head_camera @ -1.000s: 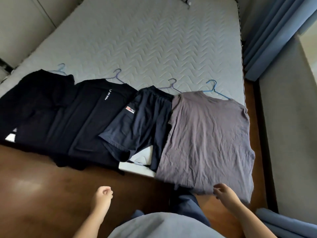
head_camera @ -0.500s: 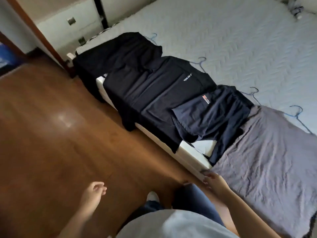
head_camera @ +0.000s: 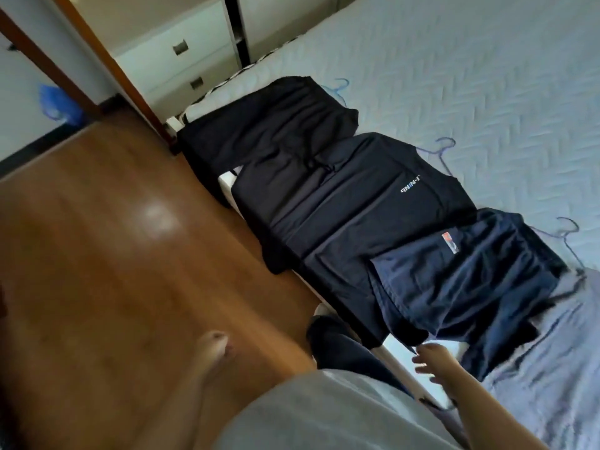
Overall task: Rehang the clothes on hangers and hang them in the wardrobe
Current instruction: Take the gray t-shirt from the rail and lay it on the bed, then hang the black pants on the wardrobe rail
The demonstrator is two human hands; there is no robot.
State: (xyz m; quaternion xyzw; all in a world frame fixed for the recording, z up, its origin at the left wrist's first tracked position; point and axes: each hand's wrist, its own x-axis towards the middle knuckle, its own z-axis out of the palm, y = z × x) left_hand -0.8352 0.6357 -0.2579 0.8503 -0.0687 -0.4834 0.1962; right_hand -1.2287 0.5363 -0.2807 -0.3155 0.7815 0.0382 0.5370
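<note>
Several garments lie in a row along the bed's near edge, each with a blue wire hanger hook at its top. Farthest is a black garment (head_camera: 269, 125), then a black T-shirt (head_camera: 357, 206) with white lettering, then navy shorts (head_camera: 461, 287) with a small red label, then a grey T-shirt (head_camera: 552, 368) at the right edge. My right hand (head_camera: 433, 357) hovers with fingers apart just below the hem of the shorts, holding nothing. My left hand (head_camera: 212, 347) hangs over the floor, blurred, fingers loosely curled and empty.
The bed's quilted grey mattress (head_camera: 454, 76) fills the upper right. Brown wooden floor (head_camera: 113, 238) spreads to the left. A white drawer unit (head_camera: 181, 60) stands beyond the bed's corner, beside a brown door frame (head_camera: 97, 53). My leg (head_camera: 341, 345) stands against the bed's edge.
My view has swung further left, toward the floor and the drawers. My right hand has moved from the grey T-shirt's hem to below the navy shorts. The clothes lie as before.
</note>
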